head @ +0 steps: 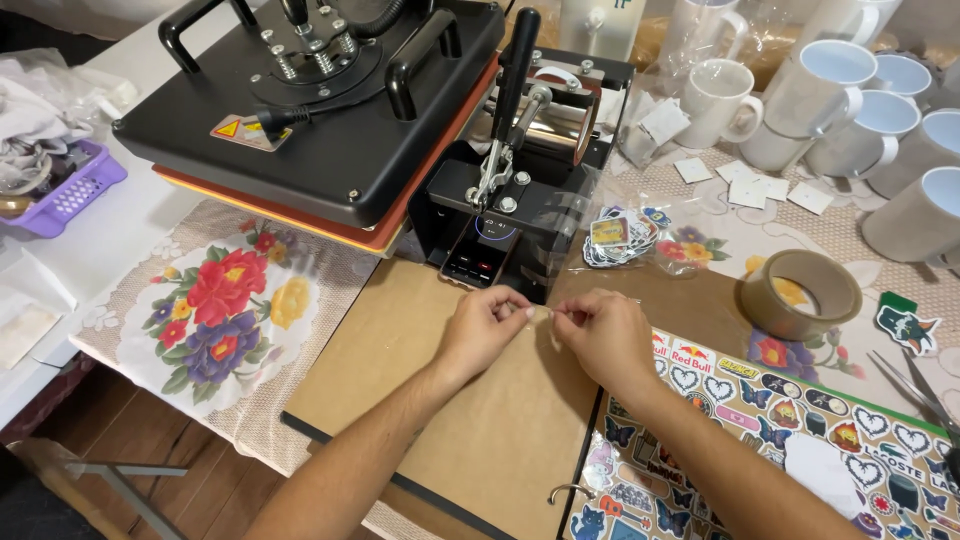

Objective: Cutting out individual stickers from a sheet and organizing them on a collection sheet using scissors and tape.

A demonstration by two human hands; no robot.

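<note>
Sitting top left: black heat press (320, 110), mug press (520, 190) right next to it. Brown board (470, 400) underneath, sticker sheet (800, 440) to the right, tape roll (800, 293) further back. Left hand (482, 330) & right hand (602, 335) over the board, fingertips pinched shut on a tiny clear bit (545, 313) btwn them, too small to ID.

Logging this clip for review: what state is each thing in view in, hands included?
left hand: fingertips pinched on a small, thin, hard-to-see item
right hand: pinching the same item
heat press: platen swung aside off the brown board
control panel: lit
tape roll: lying flat
white mugs: upright, clustered
sticker sheet: flat, one sticker gone
</note>
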